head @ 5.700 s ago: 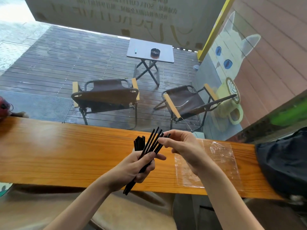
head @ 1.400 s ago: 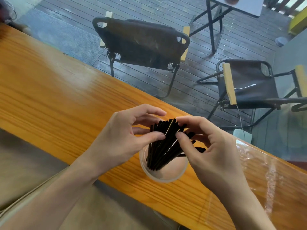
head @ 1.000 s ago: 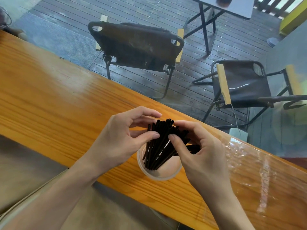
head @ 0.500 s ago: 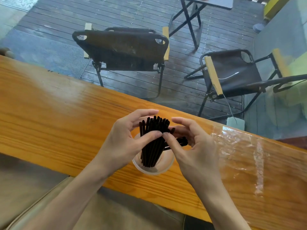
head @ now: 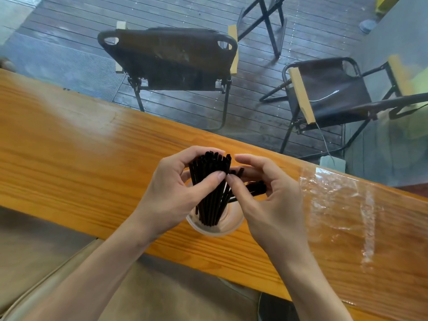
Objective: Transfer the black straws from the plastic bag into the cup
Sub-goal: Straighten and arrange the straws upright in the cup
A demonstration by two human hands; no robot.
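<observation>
A translucent cup [head: 215,228] stands on the wooden tabletop [head: 69,158] close to its near edge, holding a bundle of black straws [head: 212,181] that rise upright and fan slightly at their tops. The left hand [head: 176,188] curls round the upper part of the bundle, thumb in front and fingers behind. The right hand [head: 271,205] is just beside it, thumb and fingers pinching a few straws that lean out toward the right. The clear plastic bag [head: 335,205] lies flat on the tabletop near the right hand, toward the right end. Two folding chairs [head: 171,59] stand on the deck beyond the far edge.
</observation>
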